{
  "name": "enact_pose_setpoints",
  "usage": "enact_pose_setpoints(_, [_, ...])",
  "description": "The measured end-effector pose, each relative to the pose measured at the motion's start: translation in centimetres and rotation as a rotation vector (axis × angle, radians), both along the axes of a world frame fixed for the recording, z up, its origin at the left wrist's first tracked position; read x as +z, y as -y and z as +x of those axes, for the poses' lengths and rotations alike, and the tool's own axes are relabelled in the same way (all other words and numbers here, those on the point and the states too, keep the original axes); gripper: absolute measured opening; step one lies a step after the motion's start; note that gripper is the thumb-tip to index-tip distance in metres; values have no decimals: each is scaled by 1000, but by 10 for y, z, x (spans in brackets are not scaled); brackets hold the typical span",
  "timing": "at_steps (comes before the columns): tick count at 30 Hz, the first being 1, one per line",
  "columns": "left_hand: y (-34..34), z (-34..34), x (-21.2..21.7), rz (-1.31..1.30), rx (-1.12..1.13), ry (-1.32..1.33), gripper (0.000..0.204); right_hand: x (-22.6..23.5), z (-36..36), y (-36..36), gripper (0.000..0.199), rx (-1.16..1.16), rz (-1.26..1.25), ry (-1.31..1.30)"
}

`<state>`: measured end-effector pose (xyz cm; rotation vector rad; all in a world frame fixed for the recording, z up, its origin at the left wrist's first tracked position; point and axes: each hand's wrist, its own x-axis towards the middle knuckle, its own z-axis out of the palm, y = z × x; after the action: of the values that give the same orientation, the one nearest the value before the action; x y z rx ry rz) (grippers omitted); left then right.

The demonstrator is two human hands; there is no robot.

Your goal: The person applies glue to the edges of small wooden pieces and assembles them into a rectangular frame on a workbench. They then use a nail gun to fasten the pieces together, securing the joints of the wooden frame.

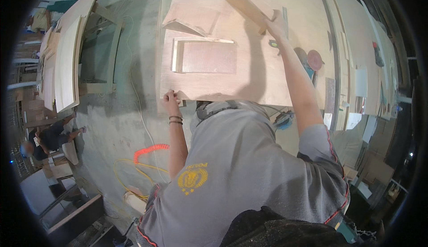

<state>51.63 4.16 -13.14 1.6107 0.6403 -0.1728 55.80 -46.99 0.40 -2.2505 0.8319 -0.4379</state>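
I lean over a large plywood sheet [249, 77] lying flat on a bench. My right hand [274, 24] reaches far across it and grips one end of a long narrow wooden board [245, 4], held tilted above the sheet. My left hand [171, 99] is at the sheet's near left edge, fingers curled over that edge. Between my hands lies a shallow rectangular wooden frame with a darker panel [206, 57]. A wedge-shaped offcut [185, 26] lies just beyond it.
A power tool with a red disc [314, 59] sits right of my arm. Plywood boards [67, 64] are stacked on a stand at left. An orange coiled hose [150, 151] and yellow cable [127, 169] lie on the concrete floor. Another person [49, 137] crouches at far left.
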Motion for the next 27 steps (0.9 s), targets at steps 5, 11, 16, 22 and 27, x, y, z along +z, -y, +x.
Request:
enact_pose_setpoints(5, [-31,-9,-27,-85,61,-28,25,-5,-8,-11,85,-36,99,36])
enact_pose_setpoints(11, [3,6,-8,15,5,16,23,-21,-76,-32,73,-181,453,119])
enact_pose_setpoints(16, [3,12,-11,85,-125,2,28,-33,-143,-56,59,-103,487,170])
enact_pose_setpoints(22, [41,32,28,365,-144,238,70,-25,-200,-99,64,-259,670,220])
enact_pose_setpoints(27, [43,98,32,626,-490,116,66,-37,-223,-123,71,-389,731,131])
